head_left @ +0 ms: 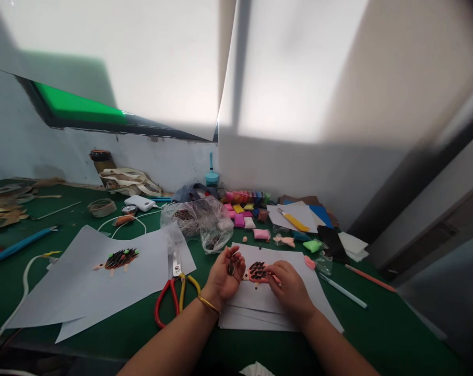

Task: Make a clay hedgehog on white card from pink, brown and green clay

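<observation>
My left hand is palm up and cupped, holding a few dark striped sunflower seeds. Beside it, on stacked white paper, lies a pink clay hedgehog with a dot eye and small feet. Dark seeds cover its back like spines. The fingertips of my right hand are pinched together at the hedgehog's right side, over the seeds; what they hold is hidden. A second hedgehog, with green and orange dots among its seeds, lies on paper to the left.
Red-and-yellow-handled scissors lie left of my left arm. Behind are plastic bags, coloured clay packets and a yellow utility knife. A pen and pencil lie at right, blue pliers-like tool at left.
</observation>
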`<state>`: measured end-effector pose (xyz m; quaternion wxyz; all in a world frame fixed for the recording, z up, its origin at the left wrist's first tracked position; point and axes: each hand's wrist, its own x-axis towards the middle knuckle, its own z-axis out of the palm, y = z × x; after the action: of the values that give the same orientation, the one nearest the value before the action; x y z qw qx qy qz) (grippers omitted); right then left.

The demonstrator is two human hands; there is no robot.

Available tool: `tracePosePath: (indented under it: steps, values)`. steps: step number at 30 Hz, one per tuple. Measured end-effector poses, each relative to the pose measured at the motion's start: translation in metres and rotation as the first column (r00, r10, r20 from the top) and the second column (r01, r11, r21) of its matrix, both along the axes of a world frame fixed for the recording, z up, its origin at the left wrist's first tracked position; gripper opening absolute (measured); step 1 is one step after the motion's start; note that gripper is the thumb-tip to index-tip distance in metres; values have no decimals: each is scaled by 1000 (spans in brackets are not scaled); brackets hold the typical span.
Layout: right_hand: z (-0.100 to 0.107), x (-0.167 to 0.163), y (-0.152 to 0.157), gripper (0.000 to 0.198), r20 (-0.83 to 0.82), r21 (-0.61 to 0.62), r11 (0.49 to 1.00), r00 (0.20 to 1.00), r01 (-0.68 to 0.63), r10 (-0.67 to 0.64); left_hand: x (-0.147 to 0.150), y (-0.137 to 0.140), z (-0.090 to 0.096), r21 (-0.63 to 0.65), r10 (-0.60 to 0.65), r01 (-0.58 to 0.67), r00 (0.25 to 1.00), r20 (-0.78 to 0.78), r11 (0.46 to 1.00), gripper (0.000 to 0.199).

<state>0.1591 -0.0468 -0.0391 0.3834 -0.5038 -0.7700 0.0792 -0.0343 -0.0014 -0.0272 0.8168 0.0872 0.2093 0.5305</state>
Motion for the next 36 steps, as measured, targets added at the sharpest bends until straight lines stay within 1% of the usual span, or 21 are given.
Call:
tracePosePath:
  steps: [3, 6, 10, 12, 18, 22, 25, 28, 29, 31, 33, 34, 36]
  values:
    - [3, -6, -2, 19, 9, 51, 998, 999, -39, 39, 2, -3, 2, -12, -85, 85, 995, 62, 996, 27]
    - [10, -14, -2, 18, 2, 58, 997, 999, -44, 44, 4, -7, 4, 18, -181, 180, 982, 50, 983, 34]
    - [19, -21, 4, 24, -37, 2, 1000, 999, -5, 5, 4, -12, 5, 79, -283, 283, 959, -3, 956, 38]
    - [22, -22, 8, 21, -24, -26, 1000, 1000, -7, 6, 3, -13, 4, 105, -323, 322, 946, -10, 941, 39]
    - [22, -17, 13, 20, -21, -37, 999, 999, -33, 32, 2, -13, 3, 98, -340, 342, 940, -37, 935, 38]
    - [21, -11, 12, 16, 95, -77, 996, 994, -46, 53, 2, -14, 4, 98, -378, 383, 924, -62, 919, 39]
    - [20, -10, 12, 17, 168, -114, 993, 985, -13, 32, 2, -14, 6, 104, -393, 397, 918, -56, 912, 41]
    - [16, -9, 11, 21, 170, -127, 992, 985, 3, 19, 2, -14, 8, 97, -389, 392, 920, -47, 915, 39]
    - [15, -8, 10, 22, 146, -122, 992, 989, 17, 1, 2, -14, 8, 91, -379, 382, 924, -47, 920, 38]
    - [11, -4, 8, 23, 55, -127, 988, 995, 84, -78, 1, -11, 8, 78, -325, 327, 945, -40, 942, 35]
    - [8, 2, 5, 23, -65, -182, 970, 983, 158, -173, 0, -6, 4, 41, -210, 211, 977, -34, 977, 29]
    - [6, 5, 4, 23, -119, -214, 962, 973, 170, -198, -1, -2, 2, 6, -133, 133, 990, -37, 991, 25]
    - [4, 11, 2, 23, -195, -222, 963, 961, 150, -195, -3, 4, -3, -86, 7, -12, 998, -59, 996, 17]
